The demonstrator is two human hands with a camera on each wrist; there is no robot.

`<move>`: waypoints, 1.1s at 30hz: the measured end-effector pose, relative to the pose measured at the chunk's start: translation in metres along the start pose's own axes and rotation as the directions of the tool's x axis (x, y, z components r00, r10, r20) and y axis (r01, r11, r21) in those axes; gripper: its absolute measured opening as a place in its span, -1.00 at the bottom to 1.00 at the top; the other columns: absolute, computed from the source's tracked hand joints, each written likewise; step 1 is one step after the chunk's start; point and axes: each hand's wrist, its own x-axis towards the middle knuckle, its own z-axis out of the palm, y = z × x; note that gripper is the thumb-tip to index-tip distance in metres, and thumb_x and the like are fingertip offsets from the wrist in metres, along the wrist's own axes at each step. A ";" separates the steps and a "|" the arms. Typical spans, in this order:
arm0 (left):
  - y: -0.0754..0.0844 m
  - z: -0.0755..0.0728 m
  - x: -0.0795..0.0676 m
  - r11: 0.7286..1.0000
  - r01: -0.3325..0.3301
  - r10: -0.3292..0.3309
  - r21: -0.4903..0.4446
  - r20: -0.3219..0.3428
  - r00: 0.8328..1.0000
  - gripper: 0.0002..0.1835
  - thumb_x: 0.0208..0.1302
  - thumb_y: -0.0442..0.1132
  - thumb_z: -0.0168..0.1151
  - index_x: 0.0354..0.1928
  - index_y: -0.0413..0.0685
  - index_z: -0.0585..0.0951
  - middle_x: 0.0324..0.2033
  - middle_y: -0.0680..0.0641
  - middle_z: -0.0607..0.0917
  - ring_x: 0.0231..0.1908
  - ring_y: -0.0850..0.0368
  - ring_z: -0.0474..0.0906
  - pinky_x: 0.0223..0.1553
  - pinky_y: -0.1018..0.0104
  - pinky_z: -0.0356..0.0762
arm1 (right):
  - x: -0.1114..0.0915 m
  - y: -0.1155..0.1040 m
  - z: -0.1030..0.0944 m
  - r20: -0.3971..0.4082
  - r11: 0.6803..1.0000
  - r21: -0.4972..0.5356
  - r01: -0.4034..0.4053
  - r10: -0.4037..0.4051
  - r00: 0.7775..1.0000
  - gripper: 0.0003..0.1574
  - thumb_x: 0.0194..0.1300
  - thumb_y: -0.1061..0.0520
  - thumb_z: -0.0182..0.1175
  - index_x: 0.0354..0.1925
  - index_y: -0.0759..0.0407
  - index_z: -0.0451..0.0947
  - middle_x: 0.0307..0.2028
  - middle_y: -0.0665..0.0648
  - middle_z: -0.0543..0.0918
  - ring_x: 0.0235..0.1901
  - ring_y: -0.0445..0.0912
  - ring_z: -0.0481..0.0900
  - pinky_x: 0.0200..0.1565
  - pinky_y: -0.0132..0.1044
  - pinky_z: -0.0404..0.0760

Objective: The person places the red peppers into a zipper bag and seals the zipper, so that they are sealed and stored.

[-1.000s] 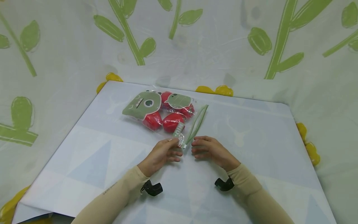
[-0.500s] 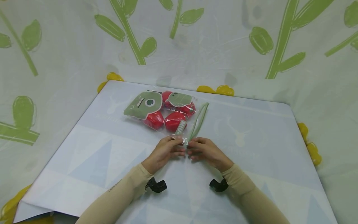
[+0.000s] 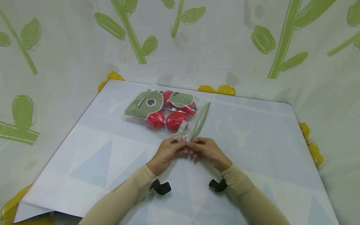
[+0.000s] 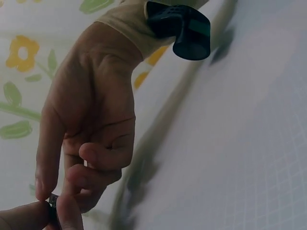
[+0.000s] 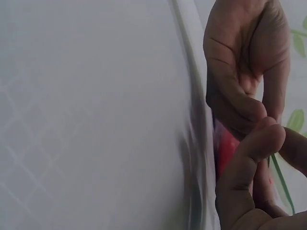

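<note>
A clear zip bag [image 3: 158, 107] with a green monster print lies on the table, several rounded red things inside it. Its green zipper strip [image 3: 200, 121] runs along the bag's right side, down to both hands. At the strip's near end my left hand [image 3: 165, 155] and right hand [image 3: 211, 153] meet fingertip to fingertip, each with thumb and finger pinching the bag's corner. In the left wrist view, a small dark piece [image 4: 53, 201] sits between the pinching fingertips. The right wrist view shows the green strip [image 5: 282, 184] leading away from the pinched fingers. The hands hide the slider end.
The table [image 3: 242, 175] has a pale cover with light blue triangles and a deer print. Behind it hangs a white curtain [image 3: 213, 56] printed with green leaves. Black wrist cameras [image 3: 161, 187] hang beneath both wrists, and the table cover is folded at the front left.
Both hands have moved inward, from apart to touching at the bag's near corner, and now pinch it. The bag has shifted only slightly to the right.
</note>
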 end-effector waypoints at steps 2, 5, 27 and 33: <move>0.000 0.000 0.001 1.000 -0.002 0.001 -0.011 -0.021 1.000 -0.65 0.39 -0.38 0.26 0.11 -0.49 0.52 -0.20 -0.15 0.70 -0.33 0.15 0.70 -0.10 0.29 0.69 | 0.000 0.000 0.000 -0.001 1.000 -0.011 -0.002 0.002 1.000 -0.63 0.34 0.08 0.38 -0.06 0.36 0.63 -0.33 0.13 0.75 -0.41 -0.15 0.65 -0.32 -0.36 0.68; -0.001 0.000 0.002 1.000 -0.003 0.002 -0.022 -0.038 0.999 -0.67 0.37 -0.41 0.27 0.10 -0.48 0.52 -0.20 -0.17 0.70 -0.33 0.16 0.70 -0.13 0.31 0.70 | 0.000 0.001 0.000 -0.018 1.000 -0.015 -0.011 0.011 1.000 -0.61 0.32 0.08 0.39 -0.06 0.37 0.66 -0.36 0.13 0.75 -0.42 -0.17 0.67 -0.33 -0.38 0.68; -0.003 0.000 0.001 0.999 0.001 -0.002 -0.033 -0.031 1.000 -0.65 0.36 -0.39 0.29 0.12 -0.39 0.51 -0.25 -0.09 0.70 -0.39 0.17 0.67 -0.20 0.35 0.66 | 0.004 0.001 0.003 -0.144 0.995 0.104 -0.002 0.017 0.989 -0.67 0.35 0.11 0.36 -0.10 0.38 0.65 -0.41 0.08 0.72 -0.40 -0.17 0.62 -0.31 -0.42 0.63; -0.002 0.001 -0.002 1.000 -0.014 0.014 -0.026 -0.024 1.000 -0.64 0.36 -0.42 0.28 0.13 -0.43 0.49 -0.29 -0.07 0.69 -0.40 0.18 0.66 -0.20 0.37 0.66 | 0.008 0.001 0.001 -0.184 0.992 0.127 0.015 0.009 0.983 -0.65 0.36 0.15 0.33 -0.04 0.43 0.64 -0.40 0.07 0.71 -0.40 -0.20 0.63 -0.29 -0.42 0.66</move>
